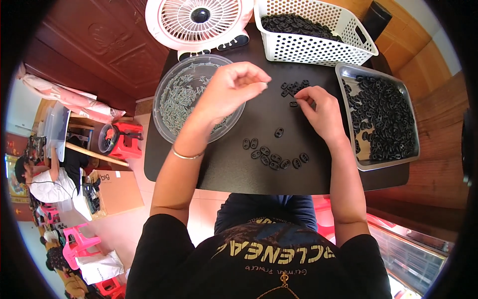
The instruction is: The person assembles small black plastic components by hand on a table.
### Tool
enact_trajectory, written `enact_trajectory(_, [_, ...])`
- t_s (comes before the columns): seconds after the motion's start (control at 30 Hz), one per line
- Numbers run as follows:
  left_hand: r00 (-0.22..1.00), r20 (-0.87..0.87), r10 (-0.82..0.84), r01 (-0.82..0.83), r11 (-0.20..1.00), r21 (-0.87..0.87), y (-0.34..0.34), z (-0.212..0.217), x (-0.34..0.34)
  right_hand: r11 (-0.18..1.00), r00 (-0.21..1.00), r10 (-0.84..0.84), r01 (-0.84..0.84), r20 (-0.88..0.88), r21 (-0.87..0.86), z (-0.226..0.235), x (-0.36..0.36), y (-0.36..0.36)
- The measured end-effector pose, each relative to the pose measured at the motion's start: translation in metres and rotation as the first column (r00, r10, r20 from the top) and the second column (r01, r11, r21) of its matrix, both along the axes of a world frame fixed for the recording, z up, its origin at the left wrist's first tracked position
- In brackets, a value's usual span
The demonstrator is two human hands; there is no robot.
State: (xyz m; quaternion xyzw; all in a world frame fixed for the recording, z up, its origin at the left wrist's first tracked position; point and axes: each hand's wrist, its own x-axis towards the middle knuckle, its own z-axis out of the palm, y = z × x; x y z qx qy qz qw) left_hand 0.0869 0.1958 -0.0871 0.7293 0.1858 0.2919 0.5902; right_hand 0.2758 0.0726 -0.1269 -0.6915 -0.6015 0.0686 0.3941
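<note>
Left hand [231, 87], fingers pinched above bowl [164, 107] at ten o'clock; right hand [318, 109] fingers pinching black piece [294, 104] on table [229, 174].

A small black table [234, 172] fills the middle of the frame. On it stand a pink fan [199, 22] at the top, a white perforated basket [313, 42] at upper right, a clear round bowl [184, 97] at left and a metal tray [393, 157] at right. Loose black oval pieces [274, 157] lie near the front edge, with a smaller cluster [294, 88] toward the centre top.
</note>
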Motion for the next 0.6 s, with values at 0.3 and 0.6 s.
enact_trajectory(0.3, [0.991,0.044,-0.125,0.131,0.880,-0.457,-0.016,-0.032,0.017,0.993,0.985,0.057,-0.039,0.163,-0.112,-0.009,-0.007,0.002])
enact_trajectory(0.6, [0.988,0.092,-0.122,0.152,0.842,-0.518,-0.013,-0.044,0.016,0.997,0.976,0.057,-0.043,0.212,-0.069,-0.013,-0.008,0.004])
